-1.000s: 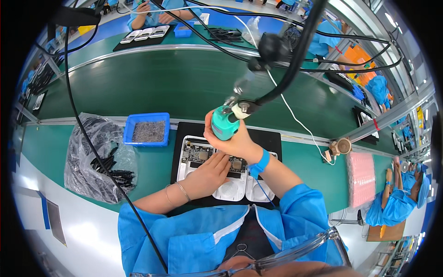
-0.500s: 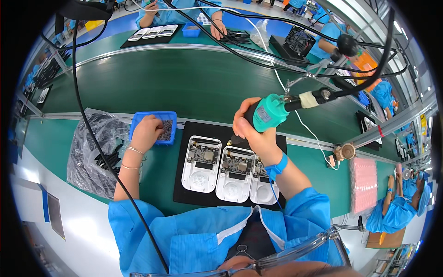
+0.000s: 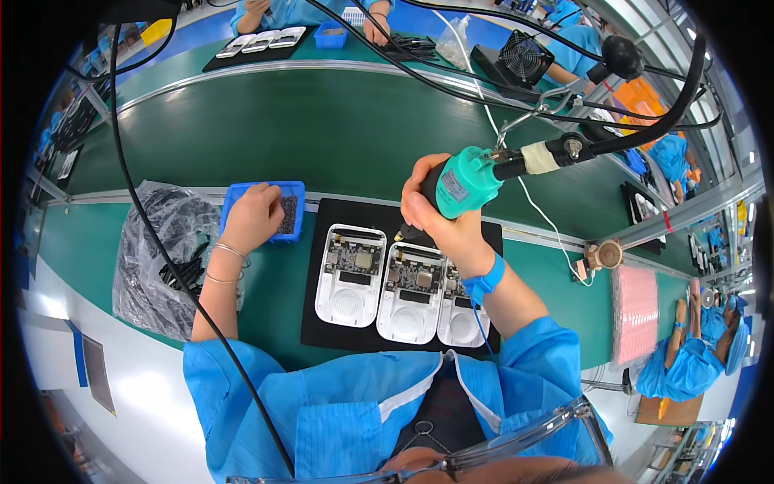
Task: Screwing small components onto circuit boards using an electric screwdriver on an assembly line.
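My left hand (image 3: 254, 216) reaches over a blue plastic bin (image 3: 234, 198) of small dark screws (image 3: 288, 214), its fingers bent down and drawn together inside. Whatever they pinch is hidden. In my right hand (image 3: 455, 234) is a teal and black electric screwdriver (image 3: 468, 184), wrapped by the fingers. Its tip hovers near the upper end of the middle white housing (image 3: 409, 324). A second white housing (image 3: 348, 305) lies to the left and a third (image 3: 463, 327) to the right, partly behind my right forearm. Green circuit boards (image 3: 355, 257) show inside them, all on a black mat (image 3: 326, 211).
A clear plastic bag (image 3: 153, 282) with black parts lies left of the bin. Pink bubble wrap (image 3: 635, 315) and a small fan (image 3: 605, 255) are at right. A green conveyor belt (image 3: 322, 129) runs beyond. Black cables (image 3: 157, 242) hang across; co-workers sit opposite and at right.
The whole view has shifted slightly, so the bench sits a little higher in the picture. My left hand stays in the bin; the screwdriver has moved slightly left in my right hand.
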Tool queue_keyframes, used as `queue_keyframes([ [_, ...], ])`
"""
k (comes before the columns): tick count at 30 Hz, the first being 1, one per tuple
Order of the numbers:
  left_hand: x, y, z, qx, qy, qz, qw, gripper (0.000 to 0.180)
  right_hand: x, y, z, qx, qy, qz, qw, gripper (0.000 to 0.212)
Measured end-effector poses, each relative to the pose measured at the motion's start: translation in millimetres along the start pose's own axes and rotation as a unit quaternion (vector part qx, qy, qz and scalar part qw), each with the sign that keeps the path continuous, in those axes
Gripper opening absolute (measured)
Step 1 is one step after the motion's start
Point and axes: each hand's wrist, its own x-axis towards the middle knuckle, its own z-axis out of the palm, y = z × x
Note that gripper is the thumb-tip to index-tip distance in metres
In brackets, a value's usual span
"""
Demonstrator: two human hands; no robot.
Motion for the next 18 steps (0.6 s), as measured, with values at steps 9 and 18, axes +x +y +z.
queue_keyframes([
  [9,-4,13,-17,-0.231,0.120,-0.070,0.963,0.008,3,2,4,-0.045,-0.029,-0.029,0.998,0.021],
  [18,-28,101,19,-0.185,0.079,0.210,0.957,0.019,-2,-6,18,0.117,-0.033,-0.018,0.992,0.020],
])
